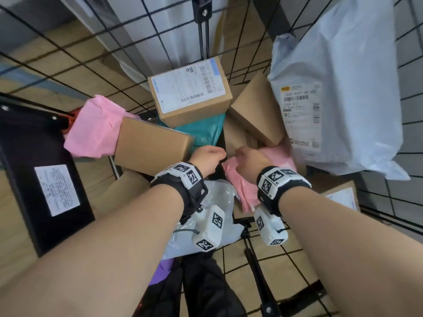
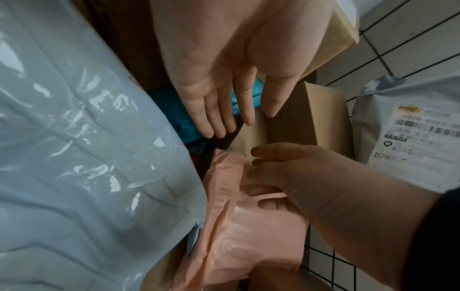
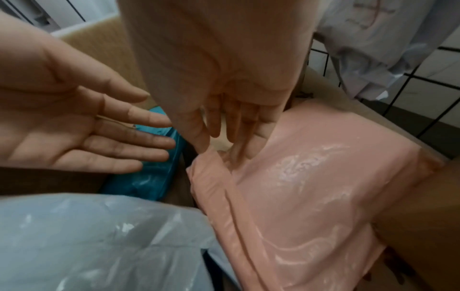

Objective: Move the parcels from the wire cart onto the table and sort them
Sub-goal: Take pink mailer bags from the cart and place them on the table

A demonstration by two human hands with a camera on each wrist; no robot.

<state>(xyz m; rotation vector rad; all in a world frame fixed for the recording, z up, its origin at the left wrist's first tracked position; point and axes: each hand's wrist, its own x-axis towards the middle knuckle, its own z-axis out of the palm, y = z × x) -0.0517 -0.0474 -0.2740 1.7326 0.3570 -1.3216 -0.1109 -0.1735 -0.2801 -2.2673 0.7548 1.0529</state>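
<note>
Down inside the wire cart [image 1: 128, 72], among brown boxes and a teal bag [image 1: 203, 131], the right hand [image 1: 253, 160] has its fingers [image 3: 239, 126] pressed into the top edge of a pink parcel [image 3: 311, 177], seemingly gripping a fold, though blur hides it. Beside it, the left hand [image 1: 207, 157] hovers with fingers [image 2: 219, 116] straight, holding nothing, above a grey parcel [image 2: 87, 157].

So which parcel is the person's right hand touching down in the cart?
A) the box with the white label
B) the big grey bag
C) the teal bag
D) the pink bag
D: the right hand has its fingertips on the top edge of the pink bag, while the left hand is spread open beside it, holding nothing.
</note>
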